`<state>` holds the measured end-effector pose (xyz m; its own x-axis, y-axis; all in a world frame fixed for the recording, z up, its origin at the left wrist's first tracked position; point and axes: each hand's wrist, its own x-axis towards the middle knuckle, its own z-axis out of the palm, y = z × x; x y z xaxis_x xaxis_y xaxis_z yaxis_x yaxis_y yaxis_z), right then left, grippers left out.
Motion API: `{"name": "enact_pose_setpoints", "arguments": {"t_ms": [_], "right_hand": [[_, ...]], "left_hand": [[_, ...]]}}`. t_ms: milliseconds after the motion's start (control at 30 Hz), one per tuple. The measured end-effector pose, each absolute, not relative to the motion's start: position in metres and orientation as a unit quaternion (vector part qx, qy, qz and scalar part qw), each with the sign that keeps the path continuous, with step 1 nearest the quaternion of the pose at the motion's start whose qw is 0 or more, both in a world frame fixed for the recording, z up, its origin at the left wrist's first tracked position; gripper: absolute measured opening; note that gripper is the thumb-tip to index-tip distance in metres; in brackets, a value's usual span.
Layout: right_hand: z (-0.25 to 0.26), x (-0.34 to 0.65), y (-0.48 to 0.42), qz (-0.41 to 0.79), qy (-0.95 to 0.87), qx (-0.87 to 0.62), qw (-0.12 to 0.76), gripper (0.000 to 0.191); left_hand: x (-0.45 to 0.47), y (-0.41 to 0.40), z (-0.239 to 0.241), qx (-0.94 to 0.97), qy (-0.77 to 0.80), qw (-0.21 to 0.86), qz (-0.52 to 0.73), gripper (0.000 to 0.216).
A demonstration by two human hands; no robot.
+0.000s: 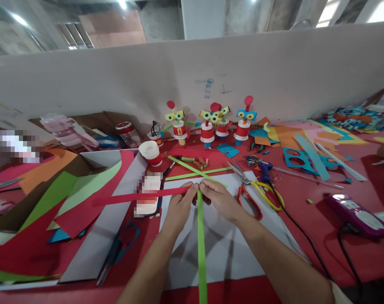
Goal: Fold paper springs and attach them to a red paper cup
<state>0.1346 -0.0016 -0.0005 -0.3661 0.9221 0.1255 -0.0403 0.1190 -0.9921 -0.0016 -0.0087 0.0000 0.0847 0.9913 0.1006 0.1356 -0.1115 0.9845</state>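
My left hand [182, 204] pinches a red paper strip [147, 194] that runs out to the left. My right hand [217, 196] is closed at the top end of a green paper strip [201, 249], which hangs down toward me. The two strips meet at a corner between my fingertips; how they join is hidden. Both hands are above a white sheet [223, 257]. Just beyond them lie two more green strips [196, 172], crossing each other. Scissors with red and yellow handles [261, 194] rest to the right of my right hand.
A blue glue gun [264, 166] with a black cable lies right of the scissors. Several paper-cup robot figures [207, 133] stand by the wall. A box of coloured paper [93, 240] is at left, near a phone [149, 196] and paper cups [151, 152]. A purple device [358, 215] sits at right.
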Motion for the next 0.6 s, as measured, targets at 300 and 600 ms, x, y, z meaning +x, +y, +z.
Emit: {"name": "enact_pose_setpoints", "arguments": {"t_ms": [300,600], "right_hand": [[-0.0018,0.1333,-0.0005,0.576,-0.614,-0.355,0.406,0.035],[0.0063,0.1353,0.0002,0.647,-0.526,-0.326,0.446,0.031]], "left_hand": [[-0.0032,-0.0079,0.0008,0.567,0.505,0.434,0.485,0.032],[0.0005,-0.0126,0.002,0.58,0.498,0.416,0.493,0.029]]}}
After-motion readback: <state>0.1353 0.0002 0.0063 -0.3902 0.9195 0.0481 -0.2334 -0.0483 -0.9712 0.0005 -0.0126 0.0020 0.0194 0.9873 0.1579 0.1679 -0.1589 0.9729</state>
